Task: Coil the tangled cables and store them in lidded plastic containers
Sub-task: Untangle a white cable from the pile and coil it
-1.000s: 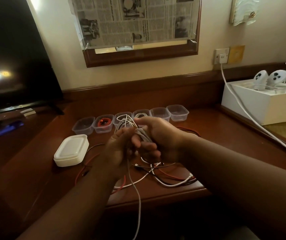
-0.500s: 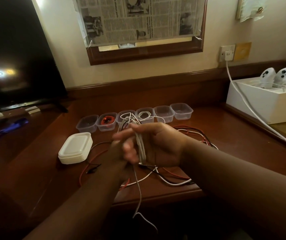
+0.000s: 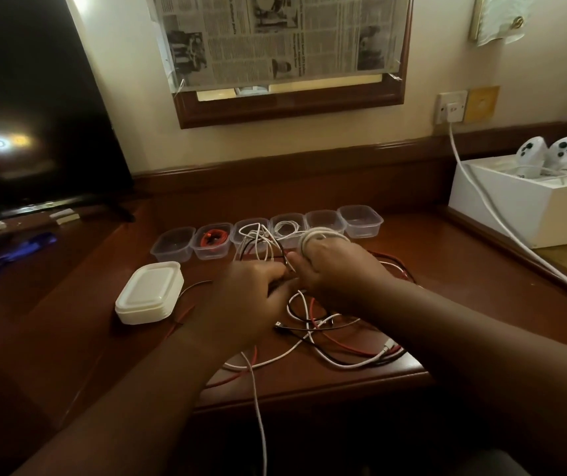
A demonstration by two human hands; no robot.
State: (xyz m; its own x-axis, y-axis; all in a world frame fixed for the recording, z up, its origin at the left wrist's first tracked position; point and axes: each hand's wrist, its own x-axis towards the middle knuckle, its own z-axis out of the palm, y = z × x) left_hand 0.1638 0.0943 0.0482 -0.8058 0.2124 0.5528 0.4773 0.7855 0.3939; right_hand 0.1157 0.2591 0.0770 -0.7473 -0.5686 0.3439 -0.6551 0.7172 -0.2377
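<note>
My right hand (image 3: 335, 269) has a white cable coil (image 3: 320, 237) wound round its fingers and grips it. My left hand (image 3: 251, 290) sits just left of it, fingers curled on the same white cable, whose loose end (image 3: 258, 400) hangs over the desk's front edge. A tangle of white, red and black cables (image 3: 337, 341) lies on the desk under both hands. Several clear plastic containers (image 3: 359, 221) stand in a row behind; one holds a red coiled cable (image 3: 213, 238), another a white cable (image 3: 287, 228). A stack of white lids (image 3: 149, 293) lies at the left.
A dark television screen (image 3: 27, 115) stands at the left. A white box (image 3: 529, 204) with two white devices sits at the right, and a thick white power cord (image 3: 488, 214) runs from the wall socket (image 3: 450, 106) across the desk's right side.
Both hands have lowered and moved forward toward the container row. The white coil now sits round my right fingers, and less loose cable hangs below.
</note>
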